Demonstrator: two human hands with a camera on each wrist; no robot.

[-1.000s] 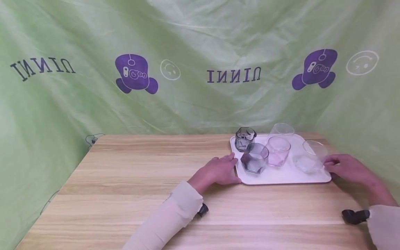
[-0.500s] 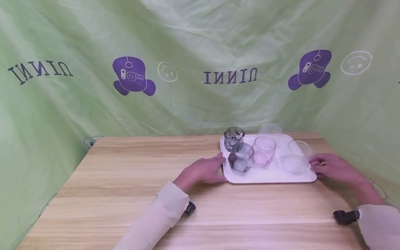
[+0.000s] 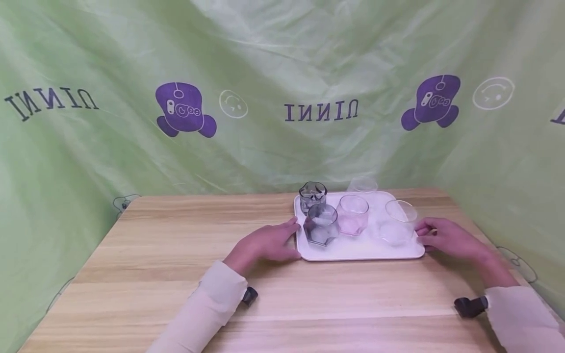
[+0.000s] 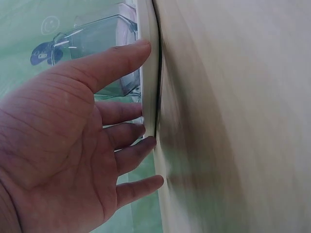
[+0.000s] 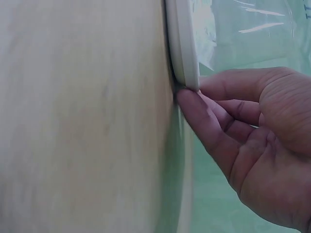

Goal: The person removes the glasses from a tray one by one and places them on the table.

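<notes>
A white tray (image 3: pixel 362 251) lies on the wooden table and carries several drinking glasses. My left hand (image 3: pixel 270 243) rests against its left edge. In the left wrist view the thumb lies at the rim, and the loosely extended fingers (image 4: pixel 129 135) touch the tray's side. At the opposite edge, my right hand (image 3: pixel 452 239) pinches the tray between curled fingers, one fingertip (image 5: pixel 192 99) at its underside. On the tray stand a wavy dark glass (image 3: pixel 313 198), a grey faceted glass (image 3: pixel 321 228), a pink-tinted glass (image 3: pixel 353 218), a clear glass (image 3: pixel 397 228) and a faint clear one (image 3: pixel 363 185) behind.
The wooden table (image 3: pixel 176 235) extends left of the tray and toward the front. A green printed curtain (image 3: pixel 265 157) hangs close behind the table and along both sides. Dark wrist-worn devices (image 3: pixel 470 307) stick out below the sleeves.
The tray with its glasses has shifted left in the head view, both hands moving along with it. The curtain has also drifted slightly left, so the head has turned a little.
</notes>
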